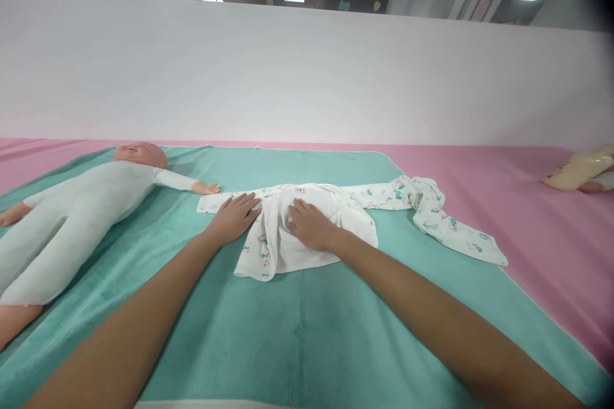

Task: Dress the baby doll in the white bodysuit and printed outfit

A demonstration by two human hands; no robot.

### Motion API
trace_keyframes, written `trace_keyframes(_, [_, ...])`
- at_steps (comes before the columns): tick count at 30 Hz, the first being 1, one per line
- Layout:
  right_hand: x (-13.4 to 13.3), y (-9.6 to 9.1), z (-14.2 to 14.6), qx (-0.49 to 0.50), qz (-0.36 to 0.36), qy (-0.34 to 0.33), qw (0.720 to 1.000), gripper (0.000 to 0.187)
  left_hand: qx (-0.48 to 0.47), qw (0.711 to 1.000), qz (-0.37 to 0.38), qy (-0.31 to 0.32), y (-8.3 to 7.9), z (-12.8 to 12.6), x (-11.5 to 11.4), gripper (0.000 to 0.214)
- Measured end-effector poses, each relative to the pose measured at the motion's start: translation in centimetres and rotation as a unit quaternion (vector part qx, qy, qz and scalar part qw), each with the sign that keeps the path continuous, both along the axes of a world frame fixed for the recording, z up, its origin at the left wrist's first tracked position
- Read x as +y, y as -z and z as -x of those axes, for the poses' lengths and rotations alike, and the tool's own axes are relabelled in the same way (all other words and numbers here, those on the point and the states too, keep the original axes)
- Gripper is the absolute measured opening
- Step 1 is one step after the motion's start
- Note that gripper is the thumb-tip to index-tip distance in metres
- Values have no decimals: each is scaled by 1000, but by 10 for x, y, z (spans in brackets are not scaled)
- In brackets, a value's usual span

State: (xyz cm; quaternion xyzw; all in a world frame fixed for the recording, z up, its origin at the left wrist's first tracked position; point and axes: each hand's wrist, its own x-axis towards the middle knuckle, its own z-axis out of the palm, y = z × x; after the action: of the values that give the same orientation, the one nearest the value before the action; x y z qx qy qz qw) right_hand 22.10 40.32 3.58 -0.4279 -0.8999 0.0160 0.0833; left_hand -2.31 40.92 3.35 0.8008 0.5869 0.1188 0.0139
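A white baby shirt (pixel 307 259) with small teal prints lies spread open on a teal blanket (pixel 230 332), its inside and neck label facing up. My left hand (pixel 234 216) rests flat on the sleeve at the left, fingers stretched out. On the shirt's inner back, below the label, lies my right hand (pixel 309 223) with its fingers spread. To the right, baby pants (pixel 455 233) with the same print lie crumpled, partly against the right sleeve. A baby doll (pixel 91 204) in a white body suit lies on its back at the left, one hand near the left cuff.
Under the blanket is a pink cover (pixel 527 204). A beige object (pixel 582 169), perhaps part of another doll, sits at the far right edge. Behind the surface stands a white partition (pixel 307 77), with glass and heart-shaped stickers above.
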Motion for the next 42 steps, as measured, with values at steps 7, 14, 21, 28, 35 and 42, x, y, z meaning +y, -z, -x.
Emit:
trace_keyframes(7, [-19,-2,11,42,66,-77,994,69,0,1000,-20,11,4,3,2,52])
trace_keyframes(14, [-60,-21,-46,86,20,-143,986,49,-10,1000,-23,11,-2,2,-2,51])
trace_keyframes(21, [-76,-41,-118,73,59,-107,990,31,-15,1000,-12,3,-4,0,-4,49])
trace_keyframes(28, [-74,-42,-115,125,44,-86,987,23,-19,1000,-9,4,-7,-2,-6,49])
trace_keyframes(35, [-83,-45,-116,73,88,-39,993,30,-18,1000,-7,2,-7,-2,-6,49])
trace_keyframes(42, [-84,-31,-100,139,27,-43,989,29,-31,999,-27,13,-9,-3,-9,46])
